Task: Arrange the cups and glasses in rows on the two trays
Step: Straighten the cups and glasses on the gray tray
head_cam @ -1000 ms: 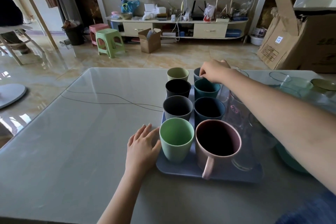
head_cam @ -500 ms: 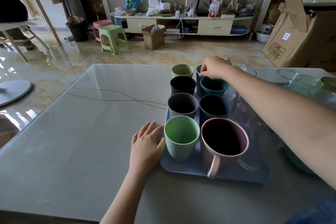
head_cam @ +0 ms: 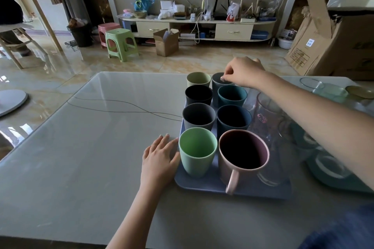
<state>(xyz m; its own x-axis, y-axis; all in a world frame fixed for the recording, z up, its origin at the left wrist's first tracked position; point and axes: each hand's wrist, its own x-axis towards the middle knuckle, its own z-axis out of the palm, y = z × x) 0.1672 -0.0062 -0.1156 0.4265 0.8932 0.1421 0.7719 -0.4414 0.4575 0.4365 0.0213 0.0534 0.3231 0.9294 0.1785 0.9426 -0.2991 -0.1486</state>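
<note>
At the tray's point(head_cam: 204, 187) far end, right hand point(head_cam: 243, 72) pinches blue-grey cup point(head_cam: 218, 81).

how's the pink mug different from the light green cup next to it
The pink mug has a handle pointing toward the camera; the light green cup has none. The mug is wider, with a dark inside; the cup is green inside too. Both stand upright, side by side, at the near end of the blue tray.

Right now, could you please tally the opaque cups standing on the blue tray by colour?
Light green cups: 2
Black or dark grey cups: 2
Blue or teal cups: 3
Pink mug: 1
Total: 8 on the blue tray.
</note>
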